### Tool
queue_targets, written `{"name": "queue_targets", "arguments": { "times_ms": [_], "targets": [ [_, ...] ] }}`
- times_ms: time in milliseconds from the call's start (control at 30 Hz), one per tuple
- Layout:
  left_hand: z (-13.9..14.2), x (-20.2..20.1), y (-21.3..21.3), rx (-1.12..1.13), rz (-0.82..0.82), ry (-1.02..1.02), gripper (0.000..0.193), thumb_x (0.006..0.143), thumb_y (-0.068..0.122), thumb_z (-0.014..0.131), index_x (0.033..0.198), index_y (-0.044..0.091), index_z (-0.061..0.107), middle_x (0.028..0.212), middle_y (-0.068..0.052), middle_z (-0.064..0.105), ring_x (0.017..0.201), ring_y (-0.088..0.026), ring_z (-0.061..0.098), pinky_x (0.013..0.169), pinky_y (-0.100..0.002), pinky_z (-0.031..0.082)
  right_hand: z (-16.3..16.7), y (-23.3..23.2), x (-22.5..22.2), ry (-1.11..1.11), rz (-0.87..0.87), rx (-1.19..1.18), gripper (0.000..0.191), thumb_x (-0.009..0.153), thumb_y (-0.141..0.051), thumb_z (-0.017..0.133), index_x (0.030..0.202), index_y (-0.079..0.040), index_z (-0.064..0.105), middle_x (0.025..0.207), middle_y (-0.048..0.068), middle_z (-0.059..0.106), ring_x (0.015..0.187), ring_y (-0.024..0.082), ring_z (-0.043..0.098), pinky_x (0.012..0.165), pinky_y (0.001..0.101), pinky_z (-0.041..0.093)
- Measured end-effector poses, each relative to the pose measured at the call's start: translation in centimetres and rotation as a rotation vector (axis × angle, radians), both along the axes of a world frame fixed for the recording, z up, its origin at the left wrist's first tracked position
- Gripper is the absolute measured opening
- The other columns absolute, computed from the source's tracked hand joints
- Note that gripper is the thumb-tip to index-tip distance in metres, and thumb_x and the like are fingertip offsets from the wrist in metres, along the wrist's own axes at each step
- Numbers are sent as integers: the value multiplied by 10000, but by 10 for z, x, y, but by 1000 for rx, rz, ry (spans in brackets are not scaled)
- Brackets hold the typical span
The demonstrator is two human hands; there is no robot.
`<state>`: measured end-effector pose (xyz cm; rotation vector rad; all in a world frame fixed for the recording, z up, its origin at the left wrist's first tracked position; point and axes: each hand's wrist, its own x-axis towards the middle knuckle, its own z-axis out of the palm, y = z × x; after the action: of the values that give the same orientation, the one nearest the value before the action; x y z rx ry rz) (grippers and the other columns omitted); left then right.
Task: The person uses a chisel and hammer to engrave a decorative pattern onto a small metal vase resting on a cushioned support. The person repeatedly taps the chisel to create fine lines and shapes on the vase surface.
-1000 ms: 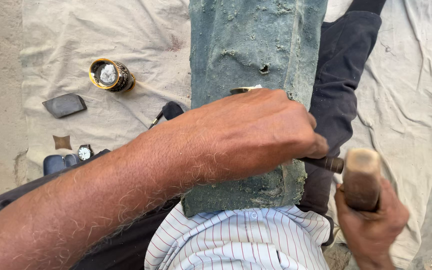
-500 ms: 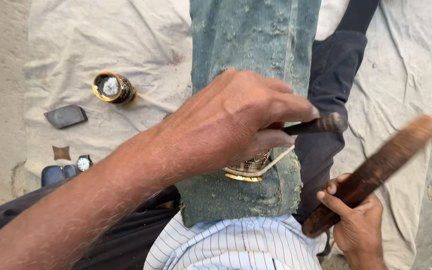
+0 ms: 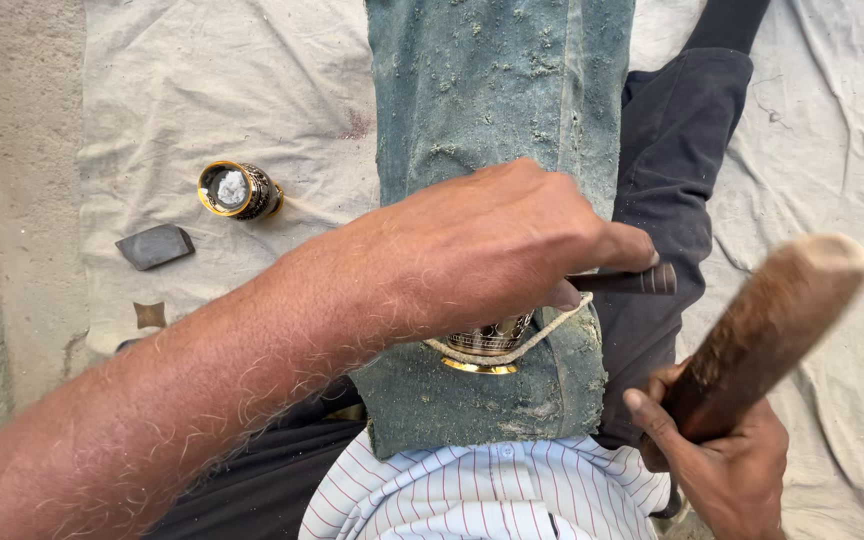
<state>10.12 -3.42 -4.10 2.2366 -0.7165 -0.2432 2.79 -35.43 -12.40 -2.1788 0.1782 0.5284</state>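
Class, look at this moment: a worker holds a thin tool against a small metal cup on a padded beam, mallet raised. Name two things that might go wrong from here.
1. The left hand grips the dark chisel close to its struck end, so a slightly off swing of the wooden mallet in the right hand could hit the fingers.
2. The engraved brass cup seems held only by a cord loop on the green padded beam; a hard blow might shift or dent it.

No packages, labels, signs or screens
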Motion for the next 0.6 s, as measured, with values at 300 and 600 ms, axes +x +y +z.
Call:
{"name": "queue_targets", "arguments": {
  "times_ms": [300, 600],
  "targets": [
    [3, 7, 3, -100, -87, -33, 508, 742, 132, 811, 1235, 120, 690, 928, -116, 775, 864, -318, 765, 674, -464, 592, 6, 9, -20, -276, -129, 78, 260, 879, -50, 807, 1054, 21, 628, 839, 106, 713, 786, 146, 710, 739, 289, 610],
    [5, -3, 5, 93, 2, 113, 330, 966, 93, 631, 1277, 198, 671, 790, -115, 740, 787, -249, 777, 606, -436, 600, 31, 2, 16, -246, 57, 19, 246, 849, -75, 806, 1013, -10, 635, 831, 96, 715, 740, 160, 725, 682, 301, 609]
  ]
}}
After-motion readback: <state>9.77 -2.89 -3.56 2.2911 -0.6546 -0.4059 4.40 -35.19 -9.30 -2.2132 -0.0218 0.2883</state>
